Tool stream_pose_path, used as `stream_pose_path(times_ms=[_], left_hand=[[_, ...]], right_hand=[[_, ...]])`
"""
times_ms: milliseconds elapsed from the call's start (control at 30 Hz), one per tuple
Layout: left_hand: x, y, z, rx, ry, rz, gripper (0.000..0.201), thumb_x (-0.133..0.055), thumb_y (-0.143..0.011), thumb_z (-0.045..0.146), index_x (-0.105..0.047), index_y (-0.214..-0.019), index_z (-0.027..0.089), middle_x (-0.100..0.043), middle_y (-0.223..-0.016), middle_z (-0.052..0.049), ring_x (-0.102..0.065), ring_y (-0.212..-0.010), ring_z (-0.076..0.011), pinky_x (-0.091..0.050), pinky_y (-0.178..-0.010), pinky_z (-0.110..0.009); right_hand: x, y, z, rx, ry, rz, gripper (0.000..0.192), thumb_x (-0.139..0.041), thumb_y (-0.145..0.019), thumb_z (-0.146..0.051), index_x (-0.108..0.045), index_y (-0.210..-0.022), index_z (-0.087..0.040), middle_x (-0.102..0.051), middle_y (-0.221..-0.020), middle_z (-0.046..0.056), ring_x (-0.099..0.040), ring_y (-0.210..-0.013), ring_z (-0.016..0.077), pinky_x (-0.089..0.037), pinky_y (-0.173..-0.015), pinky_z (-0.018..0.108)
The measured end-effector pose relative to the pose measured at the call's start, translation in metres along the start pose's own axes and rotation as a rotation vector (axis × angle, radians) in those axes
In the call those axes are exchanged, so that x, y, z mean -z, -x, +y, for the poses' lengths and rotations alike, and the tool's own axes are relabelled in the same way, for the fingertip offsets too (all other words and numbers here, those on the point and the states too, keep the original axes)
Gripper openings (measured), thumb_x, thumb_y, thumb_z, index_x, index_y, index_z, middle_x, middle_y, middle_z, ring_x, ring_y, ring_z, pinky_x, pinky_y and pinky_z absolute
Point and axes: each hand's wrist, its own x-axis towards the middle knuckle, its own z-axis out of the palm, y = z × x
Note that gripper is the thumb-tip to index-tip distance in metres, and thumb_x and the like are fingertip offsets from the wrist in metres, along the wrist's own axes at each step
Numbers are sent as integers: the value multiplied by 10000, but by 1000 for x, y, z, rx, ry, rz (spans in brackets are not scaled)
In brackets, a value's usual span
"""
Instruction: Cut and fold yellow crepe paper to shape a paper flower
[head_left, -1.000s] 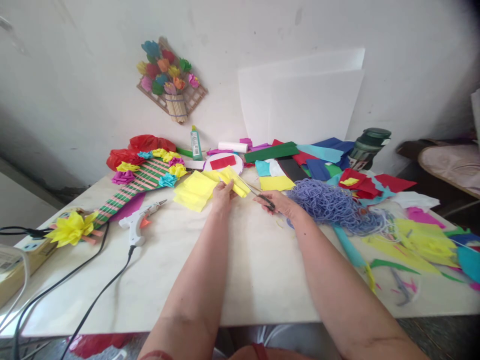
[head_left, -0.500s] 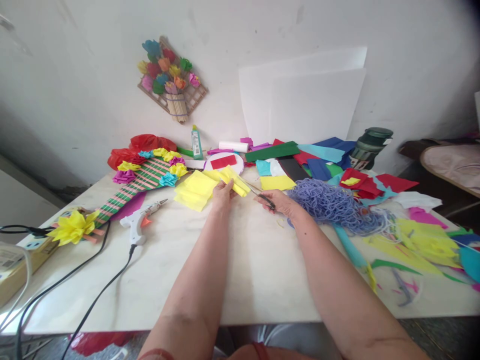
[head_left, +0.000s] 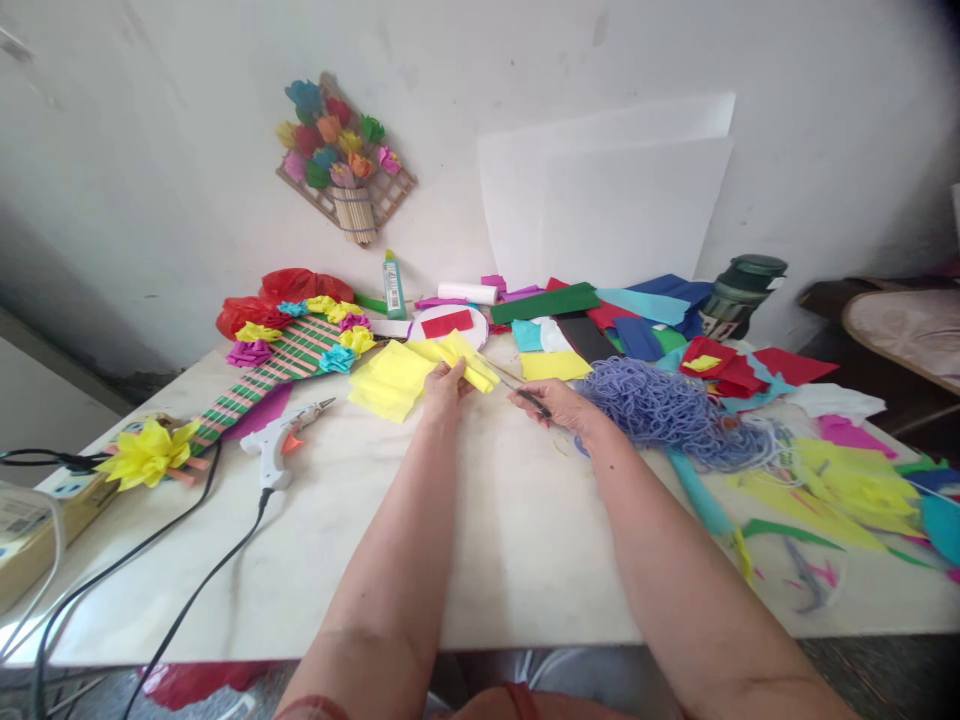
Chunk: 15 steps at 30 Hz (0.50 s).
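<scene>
Yellow folded crepe paper sat pinched in our left hand, fingers clamped on its near edge; just right of it our right hand gripped the scissors, blades pointing at that paper, purple yarn beyond

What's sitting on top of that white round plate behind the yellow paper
A red paper rectangle lies on the white round plate. The yellow paper held by the left hand covers the plate's near edge, so anything there is hidden.

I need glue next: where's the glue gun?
The glue gun lies on the table's left part, left of the left hand, beside the striped paper craft.
</scene>
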Motion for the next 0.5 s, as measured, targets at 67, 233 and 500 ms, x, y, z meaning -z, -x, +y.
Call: stream_pose_path(times_ms=[67, 233, 500], left_hand=[[0, 0, 0, 12, 0, -1, 187, -643, -661, 231, -581, -795, 116, -650, -749, -64, -631, -673, -158, -510, -708, -334], [0, 1, 2, 33, -28, -39, 203, -644, -664, 250, -582, -802, 115, -650, -742, -70, -633, -668, -163, -511, -701, -332], [-1, 3, 3, 59, -42, -81, 208, -664, -642, 252, -578, -771, 115, -649, -705, -63, -623, -618, -146, -513, -668, -308]], right_hand=[[0, 1, -1, 2, -14, -2, 356, -582, -674, -441, -599, -821, -117, -423, -449, -62, -344, -346, 37, -270, -337, 182], [-1, 6, -7, -51, -81, -42, 335, -584, -676, -425, -578, -829, -126, -447, -464, -60, -356, -343, 32, -262, -341, 171], [-3, 4, -6, -47, -136, -50, 275, -589, -679, -355, -566, -848, -139, -445, -463, -60, -352, -347, 35, -271, -335, 162]])
